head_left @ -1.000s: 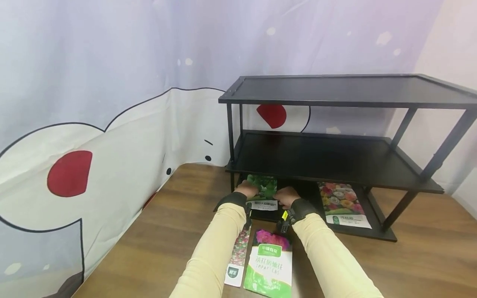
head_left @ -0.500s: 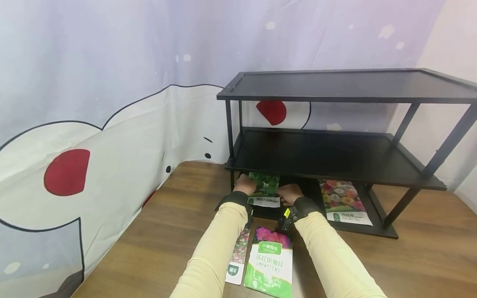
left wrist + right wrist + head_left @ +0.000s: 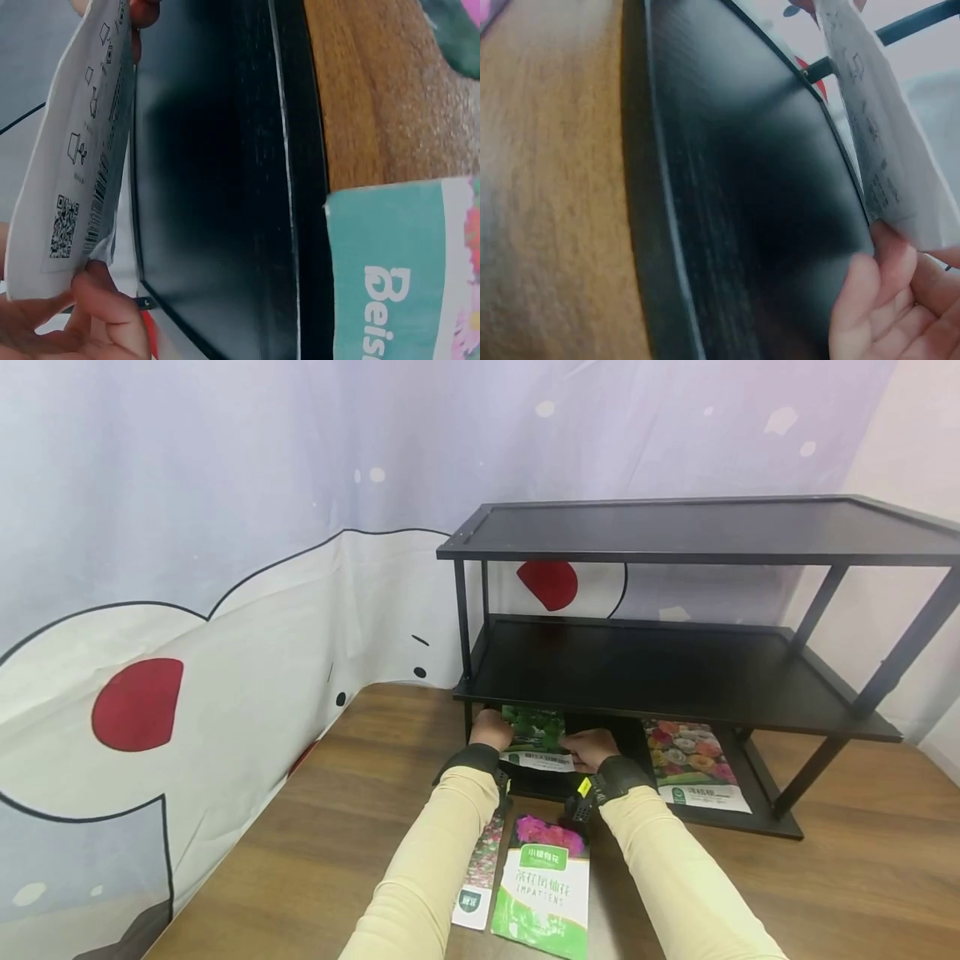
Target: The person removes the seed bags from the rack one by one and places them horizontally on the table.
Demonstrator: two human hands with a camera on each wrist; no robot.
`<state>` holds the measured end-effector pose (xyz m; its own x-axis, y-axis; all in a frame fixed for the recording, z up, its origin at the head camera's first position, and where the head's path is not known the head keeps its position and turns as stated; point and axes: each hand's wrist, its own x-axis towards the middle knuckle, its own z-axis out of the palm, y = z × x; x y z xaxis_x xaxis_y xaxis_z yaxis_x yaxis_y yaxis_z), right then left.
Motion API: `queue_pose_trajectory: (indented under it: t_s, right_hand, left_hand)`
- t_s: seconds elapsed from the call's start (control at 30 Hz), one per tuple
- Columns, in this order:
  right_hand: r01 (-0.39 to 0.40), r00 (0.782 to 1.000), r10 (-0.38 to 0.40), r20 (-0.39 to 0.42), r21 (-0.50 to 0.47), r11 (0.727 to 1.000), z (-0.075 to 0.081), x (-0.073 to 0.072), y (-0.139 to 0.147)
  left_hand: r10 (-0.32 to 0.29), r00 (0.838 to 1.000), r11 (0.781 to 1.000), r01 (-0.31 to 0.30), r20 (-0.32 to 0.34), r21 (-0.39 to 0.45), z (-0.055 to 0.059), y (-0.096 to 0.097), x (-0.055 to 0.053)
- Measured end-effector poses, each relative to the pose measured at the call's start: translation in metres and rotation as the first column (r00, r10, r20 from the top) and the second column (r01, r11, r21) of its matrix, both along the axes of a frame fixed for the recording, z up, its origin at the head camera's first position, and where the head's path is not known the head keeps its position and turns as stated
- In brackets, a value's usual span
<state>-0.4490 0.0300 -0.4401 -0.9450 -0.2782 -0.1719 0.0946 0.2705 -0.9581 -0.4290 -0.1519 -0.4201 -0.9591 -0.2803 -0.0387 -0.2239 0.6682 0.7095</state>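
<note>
A seed packet with a green leafy picture (image 3: 534,731) is held between both hands, over the bottom tier of a black rack (image 3: 675,672). My left hand (image 3: 490,729) pinches its left edge, while my right hand (image 3: 591,748) grips the right edge. In the left wrist view the packet's white printed back (image 3: 90,150) stands tilted above the dark shelf surface (image 3: 202,150), apart from it. The right wrist view shows my right thumb and fingers (image 3: 896,259) on one corner of the packet.
A packet with multicoloured flowers (image 3: 693,764) lies at the right of the bottom tier. On the wooden table (image 3: 315,852) in front lie an Impatiens packet (image 3: 542,889) and a pink-flowered packet (image 3: 477,868), partly under my left sleeve. The middle tier overhangs both hands.
The right hand and the packet's right side have shifted slightly right. The left hand has risen slightly in view, and the head view has tilted a little. Both hands keep their hold.
</note>
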Motion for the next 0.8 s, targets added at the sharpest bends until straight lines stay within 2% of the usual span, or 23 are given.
queue_pose_trajectory:
  t_s: [0.03,0.07,0.1,0.17,0.2,0.23,0.27,0.33,0.4,0.43,0.5,0.53,0.57,0.63,0.7,0.8]
  right_hand:
    - [0.000,1.000,0.001,0.004,-0.012,1.000,-0.001,-0.002,0.001]
    - [0.003,1.000,-0.002,0.002,-0.011,1.000,-0.003,-0.003,0.002]
    - [0.010,1.000,-0.010,0.001,-0.004,1.000,-0.003,-0.004,0.003]
    - [0.020,1.000,-0.020,0.001,0.008,1.000,-0.006,-0.007,0.004]
    - [0.028,1.000,-0.028,0.002,0.016,0.999,-0.007,-0.008,0.005]
    - [0.039,0.999,-0.039,0.000,0.025,0.999,-0.007,-0.010,0.005]
    - [0.037,0.999,-0.037,-0.005,0.035,0.999,-0.007,-0.011,0.006]
    - [0.030,1.000,-0.030,-0.005,0.047,0.998,-0.007,-0.012,0.009]
    - [0.033,0.999,-0.033,-0.007,0.049,0.998,-0.005,-0.010,0.013]
    - [0.031,0.999,-0.031,-0.010,0.045,0.999,-0.002,-0.009,0.014]
    - [0.028,1.000,-0.027,-0.015,0.038,0.999,0.003,-0.004,0.017]
    - [0.033,0.999,-0.033,-0.017,0.031,0.999,0.005,-0.002,0.018]
    - [0.034,0.999,-0.034,-0.020,0.027,0.999,0.009,0.001,0.019]
    - [0.040,0.999,-0.040,-0.020,0.026,0.999,0.015,0.007,0.020]
    - [0.046,0.999,-0.045,-0.023,0.040,0.998,0.021,0.013,0.020]
    - [0.045,0.999,-0.044,-0.031,0.042,0.998,0.030,0.021,0.022]
  left_hand:
    - [0.002,1.000,1.000,-0.002,-0.019,-0.003,-0.003,-0.001,-0.002]
    - [-0.001,0.999,1.000,0.000,-0.051,-0.016,-0.019,-0.004,-0.015]
    - [-0.011,0.998,1.000,0.011,-0.056,-0.007,-0.033,-0.009,-0.028]
    - [-0.027,0.996,0.999,0.024,-0.079,-0.036,-0.074,-0.020,-0.065]
    - [-0.041,0.993,0.998,0.035,-0.112,-0.051,-0.092,-0.025,-0.080]
    - [-0.059,0.991,0.995,0.049,-0.119,-0.088,-0.103,-0.028,-0.089]
    - [-0.068,0.992,0.996,0.061,-0.105,-0.069,-0.109,-0.030,-0.096]
    - [-0.086,0.994,0.996,0.083,-0.069,-0.045,-0.088,-0.026,-0.078]
    - [-0.070,0.997,0.990,0.074,-0.043,0.122,-0.054,-0.017,-0.049]
    - [-0.050,0.999,0.974,0.052,-0.016,0.219,-0.036,-0.012,-0.033]
    - [-0.004,0.999,0.914,0.018,-0.036,0.406,-0.012,-0.006,-0.009]
    - [0.032,0.999,0.868,-0.009,-0.039,0.496,-0.003,-0.003,0.000]
    - [0.054,0.997,0.830,-0.015,-0.054,0.557,0.002,-0.002,0.007]
    - [0.067,0.995,0.802,-0.008,-0.077,0.597,0.011,0.001,0.017]
    - [0.068,0.994,0.799,-0.004,-0.084,0.601,0.015,0.002,0.024]
    - [0.075,0.994,0.817,-0.015,-0.080,0.576,0.018,0.003,0.028]
